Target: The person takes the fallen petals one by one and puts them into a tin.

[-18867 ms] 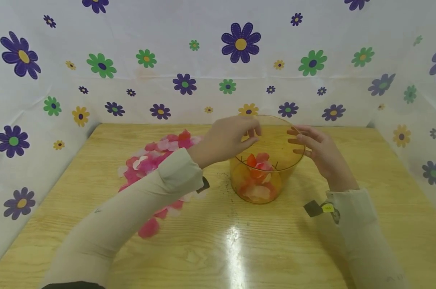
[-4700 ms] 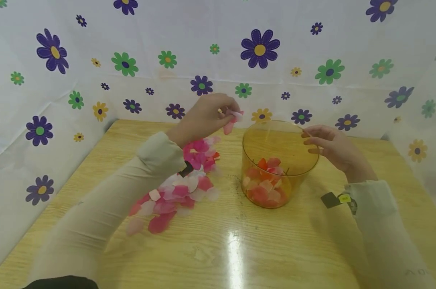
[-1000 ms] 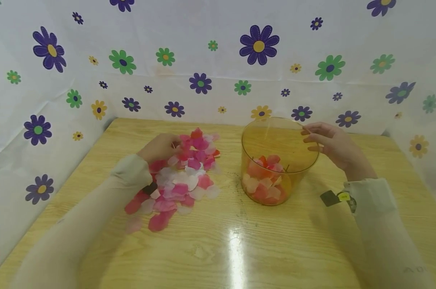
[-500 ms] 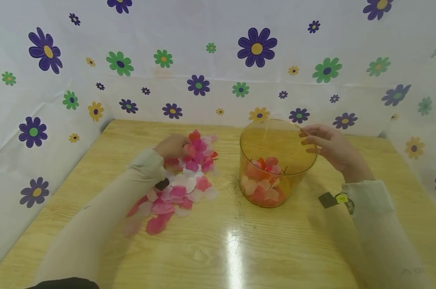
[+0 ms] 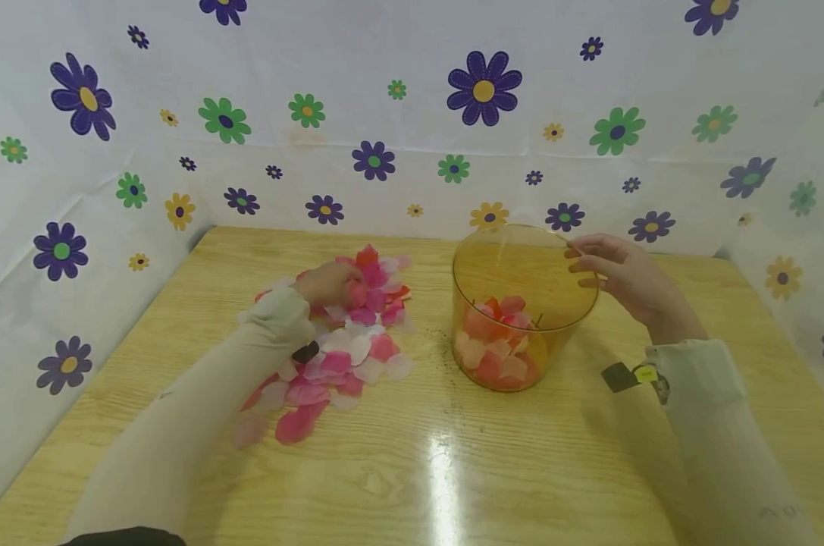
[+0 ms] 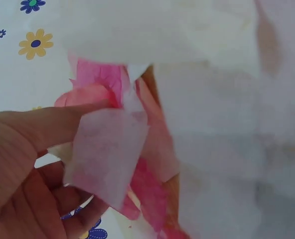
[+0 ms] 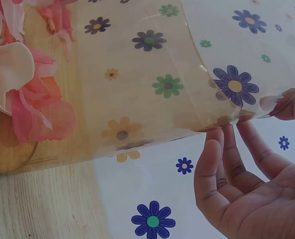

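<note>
My left hand is at the back of a loose heap of artificial flower petals, pink, red and white. In the left wrist view, its curled fingers and thumb pinch several petals, a pale pink one in front; a sleeve hides part of the heap. To the right, a transparent amber plastic bucket stands upright with petals gathered at its bottom. My right hand holds the bucket by its rim at the right side, its fingertips against the wall in the right wrist view.
Everything rests on a light wooden table. A white flower-printed cloth rises behind it and on both sides. Dark specks mark the tabletop between heap and bucket.
About five seconds ago my left hand held petals in the air near the bucket; it is now down at the heap, slightly right of one second ago. The bucket holds more petals than at first.
</note>
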{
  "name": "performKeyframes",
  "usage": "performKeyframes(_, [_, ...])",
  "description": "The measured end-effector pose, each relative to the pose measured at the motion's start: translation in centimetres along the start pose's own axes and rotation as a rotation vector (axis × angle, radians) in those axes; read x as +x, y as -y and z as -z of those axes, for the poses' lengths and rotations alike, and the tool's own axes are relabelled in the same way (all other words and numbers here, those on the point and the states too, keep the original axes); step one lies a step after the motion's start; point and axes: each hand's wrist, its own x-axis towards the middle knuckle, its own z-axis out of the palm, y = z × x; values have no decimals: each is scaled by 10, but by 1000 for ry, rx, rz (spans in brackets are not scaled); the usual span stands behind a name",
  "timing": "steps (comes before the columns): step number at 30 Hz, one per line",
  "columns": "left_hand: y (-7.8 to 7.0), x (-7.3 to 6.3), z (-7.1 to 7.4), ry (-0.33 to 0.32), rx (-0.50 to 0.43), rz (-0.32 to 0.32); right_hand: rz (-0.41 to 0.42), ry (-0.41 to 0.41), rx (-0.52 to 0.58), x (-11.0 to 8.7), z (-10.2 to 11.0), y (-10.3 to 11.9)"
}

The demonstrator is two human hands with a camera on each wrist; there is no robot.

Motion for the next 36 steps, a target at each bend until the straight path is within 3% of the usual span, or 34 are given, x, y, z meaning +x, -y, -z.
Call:
performKeyframes(4, [30, 19, -5, 37, -53, -43, 3, -2, 2, 0, 0, 0])
performKeyframes(6, [33, 20, -4, 30, -78, -40, -4, -6, -4, 0, -1, 2])
performKeyframes(12, [32, 15, 3, -8, -87, -38, -24, -15, -24, -1, -2, 4])
performKeyframes(26, [30, 1, 17, -97, -206, -50, 2, -3, 29, 0, -1, 2])
performKeyframes(36, [35, -1, 14, -118, -211, -68, -14, -11, 17, -1, -2, 2])
